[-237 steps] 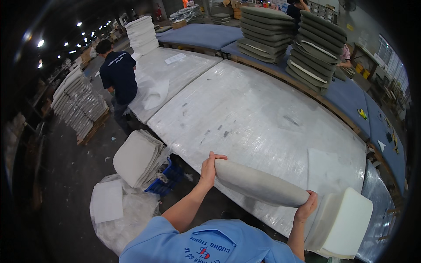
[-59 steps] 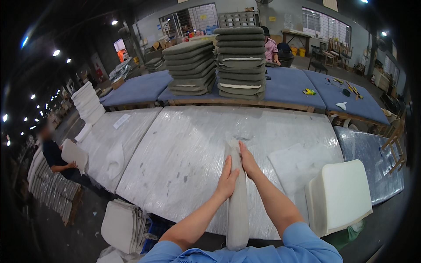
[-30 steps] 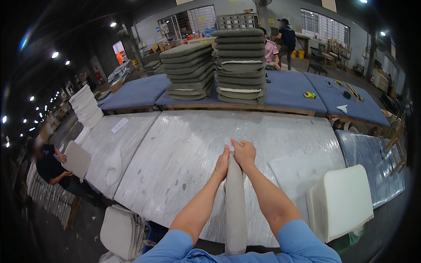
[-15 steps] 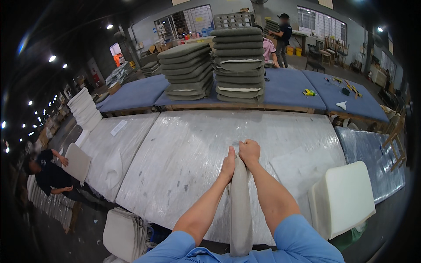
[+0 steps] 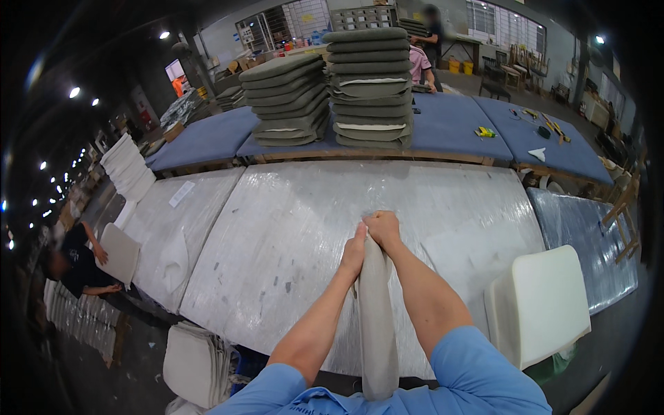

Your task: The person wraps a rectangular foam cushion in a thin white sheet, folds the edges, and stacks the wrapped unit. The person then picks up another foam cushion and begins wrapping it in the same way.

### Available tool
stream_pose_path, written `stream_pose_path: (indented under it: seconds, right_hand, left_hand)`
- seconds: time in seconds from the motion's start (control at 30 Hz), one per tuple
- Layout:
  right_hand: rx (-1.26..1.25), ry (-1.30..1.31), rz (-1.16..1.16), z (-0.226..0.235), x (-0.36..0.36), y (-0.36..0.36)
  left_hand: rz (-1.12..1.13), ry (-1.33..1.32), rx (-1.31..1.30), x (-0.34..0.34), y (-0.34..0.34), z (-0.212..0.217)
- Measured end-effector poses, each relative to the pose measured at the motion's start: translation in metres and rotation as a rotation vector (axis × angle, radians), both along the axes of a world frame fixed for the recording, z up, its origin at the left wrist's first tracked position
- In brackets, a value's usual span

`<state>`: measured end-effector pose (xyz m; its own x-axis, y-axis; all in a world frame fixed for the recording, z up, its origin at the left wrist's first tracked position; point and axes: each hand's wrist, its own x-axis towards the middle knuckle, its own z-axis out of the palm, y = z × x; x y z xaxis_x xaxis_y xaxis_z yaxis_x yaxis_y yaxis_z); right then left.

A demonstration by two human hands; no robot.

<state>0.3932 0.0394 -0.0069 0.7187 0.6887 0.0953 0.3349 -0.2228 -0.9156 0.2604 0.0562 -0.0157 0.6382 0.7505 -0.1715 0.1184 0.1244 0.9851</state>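
Note:
A grey fabric-covered seat cushion (image 5: pixel 377 325) stands on edge in front of me, its near end against my shirt. My left hand (image 5: pixel 353 250) grips the left side of its far end, thumb up. On top of that same end, my right hand (image 5: pixel 383 229) is closed in a fist around the cover's edge. The fingertips of both hands are hidden. Beneath lies a worktable wrapped in clear plastic (image 5: pixel 277 242). To my right, a stack of white foam seat pads (image 5: pixel 546 304) stands by the table edge.
Two tall stacks of grey cushions (image 5: pixel 370 90) stand on the blue padded table (image 5: pixel 449 128) beyond. Hand tools (image 5: pixel 550 128) lie at its right. More pale pads (image 5: pixel 197 363) are piled at my lower left. A co-worker (image 5: pixel 79 259) at left holds a pad; others stand at the back.
My view has tilted down slightly, so the surroundings sit higher. My right hand has shifted a little left over the cushion's far end, closer to my left hand. Both keep their grip.

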Motion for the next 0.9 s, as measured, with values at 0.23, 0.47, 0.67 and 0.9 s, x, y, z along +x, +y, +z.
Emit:
stream_pose_path:
  seconds: [0.23,0.47,0.67,0.9]
  right_hand:
    - [0.066,0.325,0.213,-0.022,0.017,-0.005]
    - [0.012,0.592,0.374,-0.013,0.011,-0.01]
    - [0.119,0.784,0.402,-0.023,0.006,-0.008]
    - [0.336,0.247,-0.017,-0.045,0.03,-0.056]
  left_hand:
    - [-0.303,0.133,-0.095,-0.004,0.003,0.03]
    - [-0.35,0.301,-0.157,0.002,0.014,0.046]
    - [-0.27,0.334,-0.218,0.005,0.019,0.045]
    - [-0.29,0.267,-0.282,0.016,0.015,0.05]
